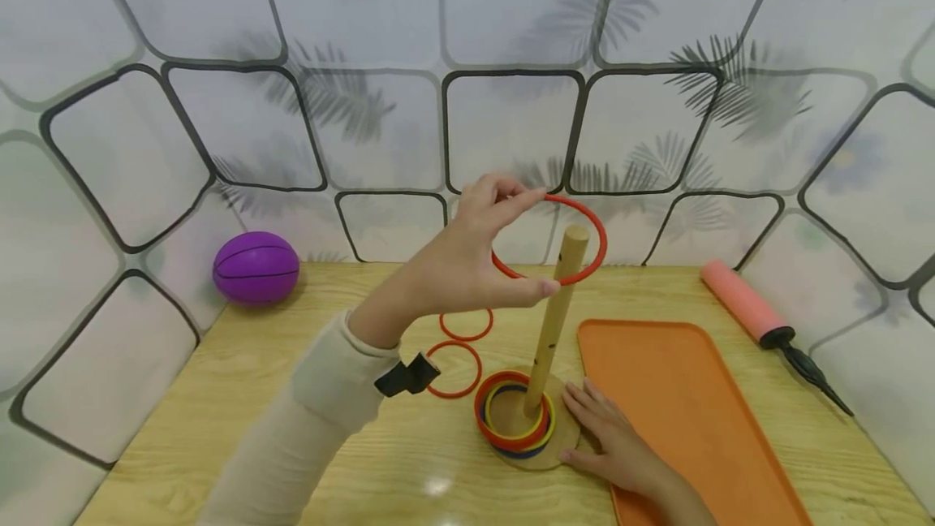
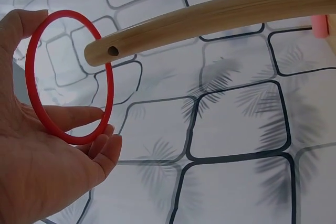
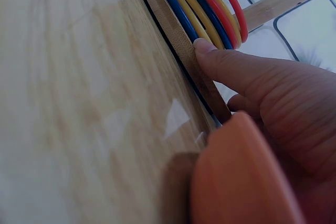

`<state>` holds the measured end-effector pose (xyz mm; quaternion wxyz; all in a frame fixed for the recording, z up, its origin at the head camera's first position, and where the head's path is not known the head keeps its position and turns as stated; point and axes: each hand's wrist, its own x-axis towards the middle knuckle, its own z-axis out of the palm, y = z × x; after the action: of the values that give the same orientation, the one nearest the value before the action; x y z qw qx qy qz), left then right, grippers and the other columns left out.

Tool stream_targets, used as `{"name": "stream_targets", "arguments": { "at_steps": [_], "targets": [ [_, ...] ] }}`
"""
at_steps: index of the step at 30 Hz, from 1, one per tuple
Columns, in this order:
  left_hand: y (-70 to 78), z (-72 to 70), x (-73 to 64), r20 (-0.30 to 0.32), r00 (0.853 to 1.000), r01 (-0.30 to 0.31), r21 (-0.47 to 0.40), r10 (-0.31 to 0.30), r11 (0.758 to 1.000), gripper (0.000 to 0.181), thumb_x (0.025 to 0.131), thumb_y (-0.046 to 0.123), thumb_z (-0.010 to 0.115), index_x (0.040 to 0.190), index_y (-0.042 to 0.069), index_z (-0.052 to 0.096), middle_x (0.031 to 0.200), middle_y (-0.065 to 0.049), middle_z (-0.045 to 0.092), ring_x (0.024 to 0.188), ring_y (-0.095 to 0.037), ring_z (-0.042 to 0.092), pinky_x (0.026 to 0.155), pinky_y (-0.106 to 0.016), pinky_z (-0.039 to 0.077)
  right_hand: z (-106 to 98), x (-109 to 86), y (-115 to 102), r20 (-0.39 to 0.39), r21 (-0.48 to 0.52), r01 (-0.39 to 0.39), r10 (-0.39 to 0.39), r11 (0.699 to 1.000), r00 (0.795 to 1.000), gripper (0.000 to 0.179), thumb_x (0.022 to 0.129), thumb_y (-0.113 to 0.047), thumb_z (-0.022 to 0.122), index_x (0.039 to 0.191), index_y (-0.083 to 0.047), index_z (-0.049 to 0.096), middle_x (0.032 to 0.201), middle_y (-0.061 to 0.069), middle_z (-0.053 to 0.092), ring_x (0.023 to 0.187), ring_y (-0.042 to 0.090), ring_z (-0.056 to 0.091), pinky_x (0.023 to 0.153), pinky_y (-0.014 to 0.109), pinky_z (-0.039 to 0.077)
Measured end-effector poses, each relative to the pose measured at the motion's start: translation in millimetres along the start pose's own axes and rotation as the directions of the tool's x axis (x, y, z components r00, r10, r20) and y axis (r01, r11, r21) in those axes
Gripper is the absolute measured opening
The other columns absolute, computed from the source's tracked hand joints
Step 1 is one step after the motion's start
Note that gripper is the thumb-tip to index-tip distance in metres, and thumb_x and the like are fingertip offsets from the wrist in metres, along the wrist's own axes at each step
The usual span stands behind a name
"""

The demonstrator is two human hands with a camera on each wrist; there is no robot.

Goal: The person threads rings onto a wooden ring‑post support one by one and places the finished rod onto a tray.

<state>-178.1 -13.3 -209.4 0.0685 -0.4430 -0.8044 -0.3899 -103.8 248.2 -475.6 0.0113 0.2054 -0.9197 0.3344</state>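
Observation:
My left hand (image 1: 475, 258) pinches a red ring (image 1: 601, 238) by its edge, between thumb and fingers. In the head view the ring overlaps the top of an upright wooden peg (image 1: 553, 319); the left wrist view shows the peg's tip (image 2: 97, 53) across the ring's side. Several red, yellow and blue rings (image 1: 482, 416) lie stacked around the peg's foot on its round wooden base (image 1: 562, 428). My right hand (image 1: 621, 441) rests at the base's right edge with fingers extended. In the right wrist view its thumb (image 3: 231, 66) presses on the base beside the stacked rings.
Two red rings, one nearer (image 1: 478, 372) and one farther (image 1: 467, 338), lie on the wooden table left of the base. An orange tray (image 1: 701, 404) lies under the right hand. A pink hand pump (image 1: 745, 299) is at right, a purple ball (image 1: 256, 268) at back left. A patterned backdrop encloses the table.

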Motion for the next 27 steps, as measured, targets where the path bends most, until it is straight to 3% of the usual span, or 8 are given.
{"name": "stream_targets", "arguments": {
  "at_steps": [4,7,10,12,17,20,23,27],
  "targets": [
    [-8.5,12.4,-6.0,0.027,0.999,0.022,0.001,-0.022,1.000,0.082,0.076,0.030,0.077,0.144,0.006,0.039,0.128,-0.006,0.032,0.116,-0.019,0.027,0.091,-0.035,0.036,0.6,0.0,-0.6,0.008,0.018,-0.021,0.020,1.000,1.000,0.078,0.082,-0.043,0.069,0.142,-0.003,0.041,0.150,0.013,0.033,0.141,0.032,0.013,0.106,0.015,-0.007],
    [-18.4,24.3,-12.7,0.048,0.998,0.032,0.011,-0.032,0.999,0.083,0.076,0.031,0.077,0.144,0.004,0.038,0.129,-0.007,0.032,0.114,-0.021,0.028,0.089,-0.035,0.036,0.3,0.0,-1.2,0.009,0.025,-0.033,0.033,0.999,0.999,0.078,0.082,-0.043,0.070,0.142,-0.004,0.041,0.150,0.012,0.033,0.141,0.033,0.013,0.113,0.037,0.000],
    [-28.0,36.1,-20.4,0.061,0.996,0.062,0.009,-0.062,0.998,0.084,0.075,0.032,0.078,0.144,0.004,0.038,0.129,-0.007,0.032,0.114,-0.021,0.028,0.089,-0.036,0.036,-0.1,0.1,-1.8,0.014,0.028,-0.039,0.039,0.999,0.999,0.078,0.082,-0.044,0.070,0.143,-0.004,0.041,0.150,0.011,0.032,0.141,0.033,0.012,0.110,0.053,0.007],
    [-33.7,43.5,-25.2,0.073,0.994,0.085,-0.006,-0.084,0.996,0.084,0.075,0.032,0.078,0.144,0.004,0.038,0.129,-0.007,0.032,0.115,-0.021,0.028,0.090,-0.037,0.036,-0.1,0.0,-1.8,0.013,0.030,-0.040,0.040,0.999,0.999,0.078,0.082,-0.044,0.070,0.143,-0.004,0.041,0.150,0.011,0.032,0.141,0.033,0.012,0.111,0.050,0.005],
    [-45.9,60.9,-36.8,0.079,0.990,0.121,-0.055,-0.116,0.991,0.083,0.074,0.031,0.078,0.143,0.004,0.040,0.132,-0.008,0.031,0.118,-0.023,0.027,0.092,-0.041,0.037,0.1,-0.1,-1.0,0.007,0.011,-0.037,0.037,0.999,0.999,0.078,0.082,-0.044,0.069,0.143,-0.005,0.041,0.150,0.011,0.032,0.141,0.035,0.014,0.110,0.024,-0.005],
    [-54.2,71.6,-44.3,0.084,0.989,0.129,-0.094,-0.121,0.987,0.084,0.074,0.028,0.079,0.144,0.005,0.038,0.134,-0.008,0.031,0.119,-0.023,0.027,0.093,-0.042,0.037,0.0,0.1,-0.5,-0.002,-0.002,-0.029,0.029,1.000,1.000,0.077,0.082,-0.044,0.070,0.142,-0.005,0.042,0.150,0.012,0.033,0.140,0.036,0.016,0.105,0.016,-0.007],
    [-61.8,81.1,-52.1,0.096,0.987,0.143,-0.121,-0.132,0.982,0.085,0.075,0.027,0.079,0.146,0.007,0.036,0.136,-0.008,0.029,0.120,-0.023,0.027,0.095,-0.043,0.035,0.1,0.0,-0.5,-0.005,-0.006,-0.022,0.022,1.000,1.000,0.077,0.082,-0.044,0.070,0.142,-0.004,0.043,0.149,0.012,0.034,0.140,0.035,0.016,0.105,0.015,-0.007],
    [-68.3,91.3,-60.3,0.095,0.985,0.156,-0.143,-0.143,0.977,0.085,0.075,0.026,0.079,0.146,0.008,0.036,0.136,-0.008,0.029,0.123,-0.023,0.026,0.098,-0.045,0.035,0.5,-0.1,-1.1,0.010,0.002,-0.033,0.033,0.999,0.999,0.078,0.082,-0.044,0.069,0.142,-0.004,0.042,0.149,0.011,0.034,0.140,0.037,0.015,0.113,0.039,0.002]
  ]
}}
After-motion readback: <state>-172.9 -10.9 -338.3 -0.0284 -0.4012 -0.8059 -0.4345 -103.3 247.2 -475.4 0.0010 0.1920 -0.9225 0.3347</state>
